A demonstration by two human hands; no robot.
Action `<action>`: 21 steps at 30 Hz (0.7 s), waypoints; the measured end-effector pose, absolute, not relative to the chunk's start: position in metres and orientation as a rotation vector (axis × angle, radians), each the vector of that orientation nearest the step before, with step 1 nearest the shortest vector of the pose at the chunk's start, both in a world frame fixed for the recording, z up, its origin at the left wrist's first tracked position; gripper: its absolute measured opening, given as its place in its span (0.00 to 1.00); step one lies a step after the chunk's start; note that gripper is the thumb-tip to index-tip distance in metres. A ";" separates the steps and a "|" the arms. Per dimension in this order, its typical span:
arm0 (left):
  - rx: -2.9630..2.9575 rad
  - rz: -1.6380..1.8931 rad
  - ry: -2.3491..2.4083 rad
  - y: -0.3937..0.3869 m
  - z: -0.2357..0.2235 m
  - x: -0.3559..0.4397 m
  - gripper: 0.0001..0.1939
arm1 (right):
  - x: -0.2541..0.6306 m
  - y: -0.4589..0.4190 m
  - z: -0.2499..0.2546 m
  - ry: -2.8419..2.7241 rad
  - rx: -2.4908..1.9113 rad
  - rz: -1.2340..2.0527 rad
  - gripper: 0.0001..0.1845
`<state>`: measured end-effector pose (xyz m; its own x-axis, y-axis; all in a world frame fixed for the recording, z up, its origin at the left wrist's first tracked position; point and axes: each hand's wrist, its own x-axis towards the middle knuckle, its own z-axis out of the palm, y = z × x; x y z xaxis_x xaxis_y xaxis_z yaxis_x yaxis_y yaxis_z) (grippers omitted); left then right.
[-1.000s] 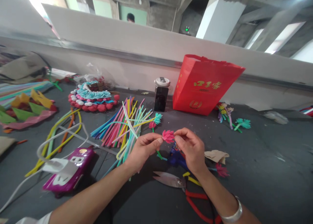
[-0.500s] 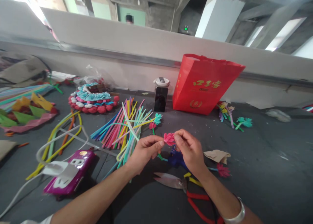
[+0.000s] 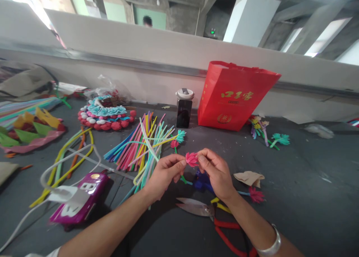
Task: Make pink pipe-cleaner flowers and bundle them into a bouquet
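Note:
A small pink pipe-cleaner flower point(image 3: 192, 159) is held above the dark table between my two hands. My left hand point(image 3: 168, 171) pinches its left end with thumb and forefinger. On the other side, my right hand point(image 3: 215, 171) grips the right edge of its petals, fingers closed. Beneath the hands lies a dark blue object point(image 3: 202, 181), partly hidden by my right hand. Scissors point(image 3: 196, 207) with red handles rest just below, blades pointing left. To the left, a heap of colourful pipe cleaners point(image 3: 140, 144) spreads out, with a teal flower point(image 3: 181, 136) at its right end.
A purple power strip point(image 3: 81, 199) with a white plug and cable sits at front left. Behind stand a phone point(image 3: 184, 114) against a white-lidded cup point(image 3: 185, 93) and a red bag point(image 3: 235, 98). Another pink flower point(image 3: 256, 195) and a beige scrap point(image 3: 249, 178) lie right.
Both hands and the pink flower have shifted very slightly left. The grip of both hands looks the same, and the things on the table have stayed put.

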<state>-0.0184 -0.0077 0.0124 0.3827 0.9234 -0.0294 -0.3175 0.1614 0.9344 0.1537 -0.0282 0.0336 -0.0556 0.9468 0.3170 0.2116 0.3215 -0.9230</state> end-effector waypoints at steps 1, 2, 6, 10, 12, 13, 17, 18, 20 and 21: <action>1.043 1.004 0.735 -0.008 0.013 -0.018 0.13 | 0.154 -0.029 0.034 -1.535 -1.104 0.843 0.14; 1.045 1.002 0.746 -0.009 0.014 -0.018 0.14 | 0.153 -0.029 0.034 -1.551 -1.105 0.824 0.14; 1.061 1.000 0.776 -0.010 0.015 -0.017 0.14 | 0.153 -0.029 0.035 -1.577 -1.114 0.779 0.14; 1.062 0.993 0.762 -0.009 0.013 -0.018 0.14 | 0.153 -0.029 0.034 -1.553 -1.125 0.777 0.14; 1.040 0.989 0.733 -0.008 0.012 -0.018 0.13 | 0.152 -0.029 0.031 -1.516 -1.130 0.795 0.14; 1.024 0.988 0.718 -0.008 0.011 -0.018 0.13 | 0.152 -0.029 0.029 -1.491 -1.130 0.808 0.14; 0.935 0.978 0.684 -0.005 0.011 -0.019 0.13 | 0.151 -0.028 0.022 -1.356 -1.076 0.911 0.15; 0.913 0.976 0.677 -0.005 0.011 -0.019 0.14 | 0.151 -0.027 0.021 -1.324 -1.058 0.928 0.15; 0.877 0.970 0.664 -0.004 0.011 -0.020 0.14 | 0.151 -0.028 0.022 -1.281 -1.041 0.942 0.14; 0.862 0.966 0.656 -0.003 0.011 -0.020 0.14 | 0.151 -0.028 0.022 -1.273 -1.039 0.940 0.13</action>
